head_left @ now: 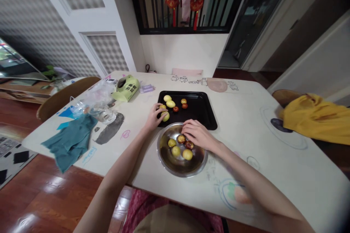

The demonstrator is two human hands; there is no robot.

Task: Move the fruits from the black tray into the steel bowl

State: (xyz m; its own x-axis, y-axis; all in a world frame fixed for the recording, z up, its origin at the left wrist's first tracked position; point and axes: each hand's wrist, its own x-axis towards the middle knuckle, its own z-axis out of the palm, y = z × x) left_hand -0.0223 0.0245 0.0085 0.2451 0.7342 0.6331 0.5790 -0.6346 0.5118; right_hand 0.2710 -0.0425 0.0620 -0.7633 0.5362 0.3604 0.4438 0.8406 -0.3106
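Observation:
My left hand [155, 117] is at the left side of a black baking tray [199, 113], its fingers and thumb around a yellow-green fruit [165, 116]. Beside that hand in the tray lie pale yellow fruits [170, 104] and smaller orange-red ones [184, 105]. A steel bowl [201, 165] stands against the tray's near edge. In it are several small round fruits, some yellow-green [176, 151], some reddish brown [189, 144]. My right hand [198, 134] reaches over the bowl's far right rim, palm down, fingers slightly bent and apart. What lies beneath its fingertips is partly hidden.
On the table's left lie a teal cloth [75, 140], a clear plastic container [104, 113], crumpled plastic bags [97, 93], a green tissue pack [127, 87] and a purple packet [147, 88]. Yellow fabric [317, 116] drapes a chair at the right. Drawings mark the white tabletop [235, 113].

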